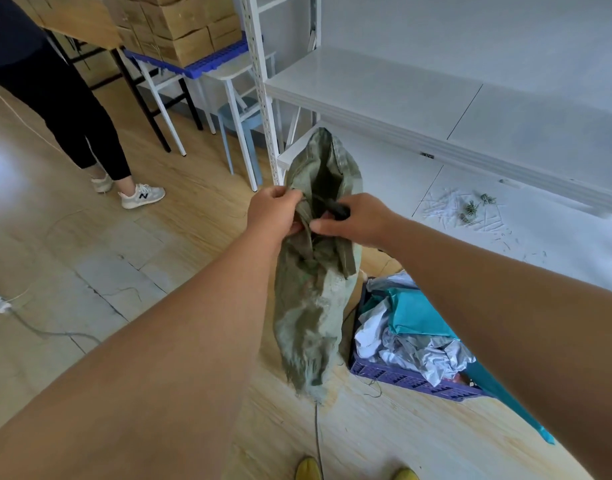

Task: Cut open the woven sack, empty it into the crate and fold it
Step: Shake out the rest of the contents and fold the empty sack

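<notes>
Both hands pinch the limp sack [315, 282], hung over the floor just left of the filled crate [394, 375]: left hand [275, 211] on its gathered edge, right hand [356, 220] also gripping a dark tool [339, 210]. I judge folding comes next: flatten first, then match edges.

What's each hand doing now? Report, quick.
Left hand: grips the sack.
Right hand: holds a dark tool, thumb against the sack.
</notes>
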A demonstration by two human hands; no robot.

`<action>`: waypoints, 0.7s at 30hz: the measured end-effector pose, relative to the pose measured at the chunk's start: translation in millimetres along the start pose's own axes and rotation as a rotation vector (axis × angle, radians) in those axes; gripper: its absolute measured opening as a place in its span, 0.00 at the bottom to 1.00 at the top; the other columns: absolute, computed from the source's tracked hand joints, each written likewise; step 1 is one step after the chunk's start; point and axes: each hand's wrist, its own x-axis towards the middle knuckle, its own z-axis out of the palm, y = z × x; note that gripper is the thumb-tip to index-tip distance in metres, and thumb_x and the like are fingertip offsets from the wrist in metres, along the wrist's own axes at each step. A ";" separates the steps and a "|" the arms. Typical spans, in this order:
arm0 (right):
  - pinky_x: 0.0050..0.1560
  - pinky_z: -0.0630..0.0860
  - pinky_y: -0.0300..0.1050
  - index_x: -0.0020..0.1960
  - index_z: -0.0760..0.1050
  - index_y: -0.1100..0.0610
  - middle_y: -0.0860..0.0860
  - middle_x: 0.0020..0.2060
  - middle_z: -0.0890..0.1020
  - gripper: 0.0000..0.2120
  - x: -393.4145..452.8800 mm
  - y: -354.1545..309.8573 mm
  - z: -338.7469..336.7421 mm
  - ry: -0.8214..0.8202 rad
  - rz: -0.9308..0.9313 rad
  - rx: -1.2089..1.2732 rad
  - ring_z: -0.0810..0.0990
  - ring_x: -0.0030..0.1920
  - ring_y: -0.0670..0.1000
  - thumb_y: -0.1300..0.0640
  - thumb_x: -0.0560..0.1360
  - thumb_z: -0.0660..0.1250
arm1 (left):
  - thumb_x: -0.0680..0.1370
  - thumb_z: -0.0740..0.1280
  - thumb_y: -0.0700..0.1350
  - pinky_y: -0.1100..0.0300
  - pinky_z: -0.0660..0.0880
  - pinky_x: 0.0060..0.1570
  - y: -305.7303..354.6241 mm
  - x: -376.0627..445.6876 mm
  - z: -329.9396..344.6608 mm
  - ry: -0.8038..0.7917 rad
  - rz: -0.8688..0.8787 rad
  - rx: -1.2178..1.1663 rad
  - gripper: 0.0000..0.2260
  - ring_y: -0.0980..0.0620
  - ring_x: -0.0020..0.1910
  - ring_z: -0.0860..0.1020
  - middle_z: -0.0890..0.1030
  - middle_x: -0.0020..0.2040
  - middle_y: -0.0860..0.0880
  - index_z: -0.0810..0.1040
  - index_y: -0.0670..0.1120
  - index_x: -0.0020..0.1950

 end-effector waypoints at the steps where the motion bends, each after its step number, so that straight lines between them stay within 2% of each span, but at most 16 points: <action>1: 0.48 0.77 0.48 0.51 0.79 0.58 0.55 0.44 0.81 0.26 -0.8 -1.5 4.4 -0.039 0.012 -0.076 0.80 0.45 0.53 0.37 0.67 0.73 | 0.76 0.68 0.47 0.52 0.82 0.46 0.8 -2.3 0.8 -0.015 0.016 -0.029 0.11 0.46 0.51 0.82 0.82 0.54 0.44 0.78 0.45 0.56; 3: 0.42 0.75 0.44 0.51 0.79 0.57 0.54 0.44 0.81 0.21 -3.1 -1.1 10.8 -0.097 0.029 -0.188 0.79 0.44 0.52 0.42 0.68 0.74 | 0.76 0.68 0.48 0.50 0.82 0.49 -2.8 -0.2 -1.1 0.055 0.087 0.025 0.12 0.46 0.51 0.82 0.81 0.54 0.45 0.77 0.45 0.57; 5: 0.35 0.70 0.40 0.48 0.80 0.55 0.52 0.41 0.80 0.12 -4.7 7.1 14.4 -0.125 0.046 -0.259 0.77 0.39 0.49 0.49 0.70 0.73 | 0.77 0.66 0.48 0.50 0.79 0.52 -4.3 4.6 -13.0 0.306 0.122 0.061 0.11 0.46 0.51 0.81 0.81 0.53 0.46 0.77 0.46 0.57; 7: 0.32 0.68 0.37 0.44 0.79 0.54 0.50 0.36 0.78 0.06 -6.8 20.3 17.9 -0.132 0.094 -0.271 0.75 0.34 0.47 0.51 0.72 0.72 | 0.78 0.64 0.47 0.52 0.79 0.52 -3.0 11.0 -31.3 0.533 0.070 -0.100 0.07 0.46 0.48 0.79 0.80 0.48 0.47 0.77 0.46 0.53; 8: 0.32 0.69 0.36 0.43 0.79 0.54 0.49 0.34 0.78 0.06 -6.9 26.6 20.0 -0.097 0.116 -0.212 0.76 0.33 0.47 0.51 0.73 0.71 | 0.78 0.65 0.46 0.51 0.80 0.50 -3.9 15.5 -38.9 0.545 0.036 -0.196 0.04 0.46 0.45 0.79 0.79 0.44 0.48 0.77 0.47 0.48; 10: 0.36 0.73 0.38 0.45 0.80 0.54 0.49 0.36 0.80 0.08 -6.2 31.6 25.6 0.035 0.123 0.046 0.79 0.37 0.47 0.50 0.74 0.70 | 0.79 0.66 0.46 0.55 0.81 0.42 -1.8 11.9 -40.6 0.418 -0.008 -0.211 0.04 0.50 0.41 0.79 0.78 0.41 0.49 0.76 0.48 0.44; 12: 0.40 0.75 0.40 0.48 0.81 0.53 0.50 0.41 0.82 0.12 -6.6 23.4 32.5 0.104 0.071 0.221 0.81 0.42 0.49 0.46 0.72 0.71 | 0.79 0.65 0.46 0.56 0.82 0.42 -0.1 3.4 -30.7 0.263 -0.018 -0.215 0.05 0.51 0.43 0.80 0.80 0.47 0.47 0.77 0.47 0.51; 14: 0.39 0.75 0.41 0.49 0.81 0.56 0.52 0.39 0.82 0.20 -9.1 10.5 40.6 0.055 0.056 0.223 0.80 0.41 0.50 0.40 0.70 0.71 | 0.79 0.65 0.47 0.55 0.82 0.43 -0.7 -0.2 -19.7 0.217 -0.010 -0.223 0.07 0.48 0.48 0.82 0.81 0.53 0.45 0.77 0.46 0.55; 17: 0.37 0.72 0.43 0.45 0.78 0.61 0.53 0.34 0.76 0.33 -15.5 0.5 48.1 0.019 0.127 0.184 0.77 0.37 0.51 0.29 0.67 0.66 | 0.79 0.65 0.47 0.57 0.82 0.37 0.7 -1.6 -17.5 0.228 0.001 -0.280 0.07 0.45 0.52 0.82 0.80 0.56 0.42 0.76 0.46 0.55; 19: 0.35 0.70 0.41 0.43 0.77 0.60 0.52 0.34 0.75 0.32 -17.6 1.1 47.8 -0.002 0.157 0.143 0.76 0.36 0.51 0.29 0.65 0.66 | 0.80 0.64 0.46 0.59 0.81 0.33 0.8 -1.2 -23.1 0.215 -0.003 -0.342 0.08 0.45 0.51 0.82 0.80 0.56 0.41 0.75 0.45 0.57; 21: 0.34 0.70 0.39 0.46 0.78 0.58 0.51 0.36 0.78 0.26 -17.8 3.9 46.7 -0.067 0.149 0.024 0.78 0.37 0.49 0.35 0.66 0.72 | 0.81 0.63 0.45 0.59 0.82 0.33 2.0 -3.3 -28.5 0.214 -0.021 -0.361 0.08 0.46 0.50 0.83 0.80 0.55 0.42 0.74 0.44 0.57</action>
